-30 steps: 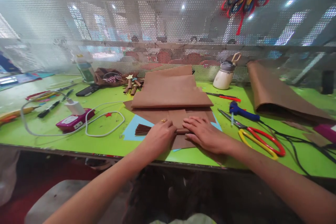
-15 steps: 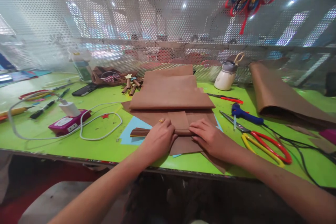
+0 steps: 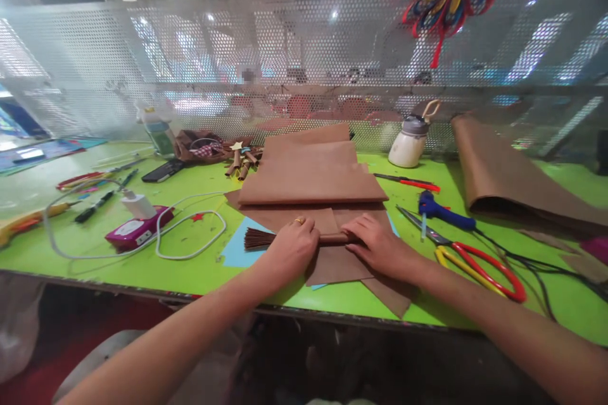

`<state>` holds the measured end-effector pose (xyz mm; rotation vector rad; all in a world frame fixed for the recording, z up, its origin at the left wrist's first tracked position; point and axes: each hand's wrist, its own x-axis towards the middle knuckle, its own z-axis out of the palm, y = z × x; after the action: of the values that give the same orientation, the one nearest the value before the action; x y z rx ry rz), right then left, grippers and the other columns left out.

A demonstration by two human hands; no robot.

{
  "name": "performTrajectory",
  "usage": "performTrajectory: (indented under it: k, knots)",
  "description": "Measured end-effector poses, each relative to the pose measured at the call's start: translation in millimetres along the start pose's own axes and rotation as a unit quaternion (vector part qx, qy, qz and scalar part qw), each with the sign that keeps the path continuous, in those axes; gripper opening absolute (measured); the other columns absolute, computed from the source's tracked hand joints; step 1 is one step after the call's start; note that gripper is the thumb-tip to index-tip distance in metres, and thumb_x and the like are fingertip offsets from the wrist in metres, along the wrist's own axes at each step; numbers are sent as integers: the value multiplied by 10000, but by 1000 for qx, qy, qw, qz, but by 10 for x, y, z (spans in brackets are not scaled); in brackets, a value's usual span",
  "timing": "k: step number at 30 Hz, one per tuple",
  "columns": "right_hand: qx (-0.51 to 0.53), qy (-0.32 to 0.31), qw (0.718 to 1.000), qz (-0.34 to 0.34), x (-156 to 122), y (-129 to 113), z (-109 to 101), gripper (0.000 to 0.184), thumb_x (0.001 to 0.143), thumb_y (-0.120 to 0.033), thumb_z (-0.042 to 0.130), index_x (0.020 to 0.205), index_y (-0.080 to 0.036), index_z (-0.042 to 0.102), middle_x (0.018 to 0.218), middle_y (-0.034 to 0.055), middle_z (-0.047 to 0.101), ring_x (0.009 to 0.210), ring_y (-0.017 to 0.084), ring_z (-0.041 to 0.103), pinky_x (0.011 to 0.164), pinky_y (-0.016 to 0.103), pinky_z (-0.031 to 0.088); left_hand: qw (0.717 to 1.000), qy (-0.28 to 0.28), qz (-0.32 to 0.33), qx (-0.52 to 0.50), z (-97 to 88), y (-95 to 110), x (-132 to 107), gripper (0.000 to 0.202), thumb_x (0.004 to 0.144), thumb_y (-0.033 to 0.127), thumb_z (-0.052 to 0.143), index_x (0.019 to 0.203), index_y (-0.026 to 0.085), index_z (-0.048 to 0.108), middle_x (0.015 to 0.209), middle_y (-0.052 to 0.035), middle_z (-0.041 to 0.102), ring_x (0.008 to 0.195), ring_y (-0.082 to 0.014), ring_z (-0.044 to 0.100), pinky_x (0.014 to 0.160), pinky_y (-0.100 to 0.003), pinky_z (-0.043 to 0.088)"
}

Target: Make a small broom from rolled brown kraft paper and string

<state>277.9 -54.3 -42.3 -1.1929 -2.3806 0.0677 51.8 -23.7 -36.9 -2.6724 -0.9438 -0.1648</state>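
Observation:
A thin brown paper roll (image 3: 332,238) lies crosswise near the table's front edge, with a fringe (image 3: 259,239) of narrow strips sticking out at its left end. My left hand (image 3: 293,245) is closed around the roll beside the fringe, a ring on one finger. At the roll's right end, my right hand (image 3: 377,242) pinches it between thumb and fingers. Loose brown paper (image 3: 332,266) lies flat beneath both hands, over light blue paper (image 3: 237,253). Just beyond them sits a folded stack of brown paper (image 3: 311,171). The fingers hide parts of the roll.
Scissors (image 3: 468,259), a blue glue gun (image 3: 444,212) with its cord and a white bottle (image 3: 407,142) stand or lie rightward. Leftward are a purple power block (image 3: 137,228), a looped white cable, a phone (image 3: 163,171) and small paper rolls (image 3: 242,164). A perforated screen (image 3: 304,44) closes the back.
The roll has turned in my hands: its fringed strips now show fanned out at the left end, where they lay flatter before. Both hands keep their places. The head view has tilted slightly.

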Motion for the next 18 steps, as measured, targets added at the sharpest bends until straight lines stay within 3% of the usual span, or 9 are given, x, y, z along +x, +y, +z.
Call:
performTrajectory:
  k: [4,7,11,13,15,18]
  knots:
    - [20,14,1000,-8,57,25,19,122,859,-152,532,952,-134,610,883,99,605,879,228,526,781,372,454,1000,3,26,0,28,-75,40,147,881,132,427,897,120,573,877,-102,549,815,-223,512,762,-355,443]
    - [80,10,997,-5,93,22,-26,138,873,-184,522,941,-141,633,868,87,634,831,201,564,758,337,448,1000,12,25,0,-34,-111,51,149,911,186,409,901,135,549,881,-82,553,765,-204,511,715,-334,437]
    - [194,-23,978,77,156,-47,-196,163,852,-248,536,899,-146,655,814,56,665,755,171,586,701,297,437,998,34,49,26,-238,-100,77,130,915,217,413,889,150,522,864,-74,559,775,-220,503,711,-358,416]
    - [278,-72,945,154,201,-78,-288,200,846,-299,526,801,-143,643,650,16,611,600,131,536,560,253,400,995,43,69,51,-347,-84,109,102,901,184,422,899,148,517,857,-78,560,792,-231,501,717,-371,406]
    - [369,-122,892,230,242,-87,-353,271,837,-364,520,704,-141,598,544,-16,529,473,90,444,439,215,312,993,48,90,66,-429,-74,149,86,888,166,432,894,146,516,843,-83,558,791,-235,499,707,-371,400]
    - [441,-169,834,286,276,-65,-401,322,823,-421,518,657,-146,539,552,-14,530,410,63,396,378,196,237,989,49,123,60,-484,-90,205,95,888,155,424,865,146,516,826,-84,562,785,-228,504,707,-358,398]
